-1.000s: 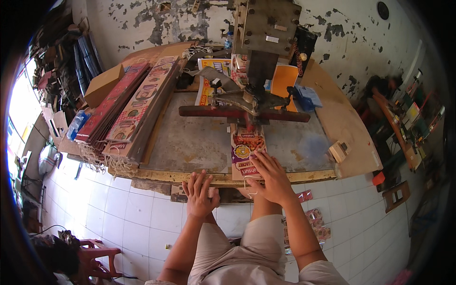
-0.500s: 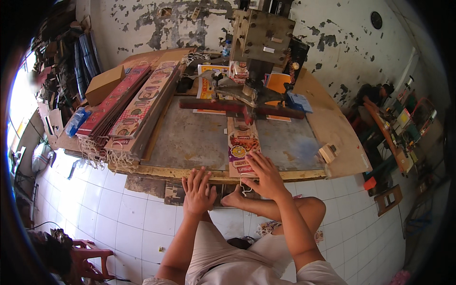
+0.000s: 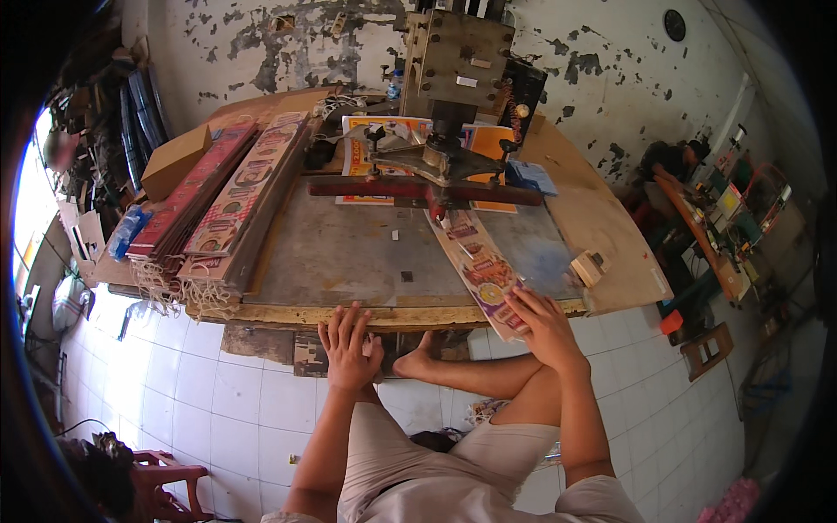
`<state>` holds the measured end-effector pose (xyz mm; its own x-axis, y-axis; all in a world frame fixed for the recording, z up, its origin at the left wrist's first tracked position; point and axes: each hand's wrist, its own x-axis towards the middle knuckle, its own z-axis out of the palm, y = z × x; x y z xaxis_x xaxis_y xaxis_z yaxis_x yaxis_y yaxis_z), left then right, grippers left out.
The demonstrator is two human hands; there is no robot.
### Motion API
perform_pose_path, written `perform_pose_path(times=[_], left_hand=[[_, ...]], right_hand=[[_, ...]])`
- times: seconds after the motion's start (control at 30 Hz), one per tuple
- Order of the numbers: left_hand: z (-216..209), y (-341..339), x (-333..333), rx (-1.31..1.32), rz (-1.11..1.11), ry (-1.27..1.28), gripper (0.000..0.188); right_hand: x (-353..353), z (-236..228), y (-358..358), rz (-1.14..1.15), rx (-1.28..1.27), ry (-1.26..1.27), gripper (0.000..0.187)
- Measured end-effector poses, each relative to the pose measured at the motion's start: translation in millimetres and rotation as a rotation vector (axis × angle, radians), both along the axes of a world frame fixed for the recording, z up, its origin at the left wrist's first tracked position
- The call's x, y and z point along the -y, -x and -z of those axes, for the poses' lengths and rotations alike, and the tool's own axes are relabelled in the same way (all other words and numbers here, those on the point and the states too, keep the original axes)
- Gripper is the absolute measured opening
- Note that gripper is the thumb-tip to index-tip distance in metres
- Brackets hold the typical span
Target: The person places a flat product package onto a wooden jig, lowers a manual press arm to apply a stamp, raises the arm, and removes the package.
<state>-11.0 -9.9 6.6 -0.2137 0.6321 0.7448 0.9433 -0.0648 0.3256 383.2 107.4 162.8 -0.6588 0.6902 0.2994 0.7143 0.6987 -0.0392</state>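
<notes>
A long printed cardboard strip (image 3: 475, 270), in beige, purple and red, lies slantwise on the grey metal bed of a press (image 3: 440, 166). Its far end passes under the press's red crossbar, and its near end juts over the wooden front edge. My right hand (image 3: 549, 331) grips that near end, fingers on top; the thumb is partly hidden. At the table's front edge, left of the strip, my left hand (image 3: 350, 349) rests with fingers spread and nothing in it.
Stacks of similar strips, one red (image 3: 196, 192) and one beige (image 3: 248, 179), trail white strings at left, beside a cardboard box (image 3: 174, 163). A small wooden block (image 3: 590, 268) sits on the right. Posters (image 3: 357, 148) lie behind the crossbar. Another person (image 3: 671, 166) works far right.
The strip has swung from straight to slantwise, its near end drawn right and toward me by my right hand. My left hand stays at the table edge.
</notes>
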Motion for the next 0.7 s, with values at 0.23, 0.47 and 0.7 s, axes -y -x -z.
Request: perform_pose_path(times=[0.23, 0.47, 0.7], left_hand=[[1.9, -3.7, -1.6, 0.006, -0.013, -0.020, 0.065], [-22.6, -22.8, 1.4, 0.118, -0.033, -0.092, 0.058], [-52.3, -99.3, 30.1, 0.724, 0.528, 0.141, 0.051]], right_hand=[[78.0, -51.0, -38.3, 0.133, -0.004, -0.022, 0.074], [164.5, -96.2, -94.1, 0.103, -0.356, -0.066, 0.037], [196.2, -94.1, -199.8, -0.013, -0.716, -0.461, 0.027]])
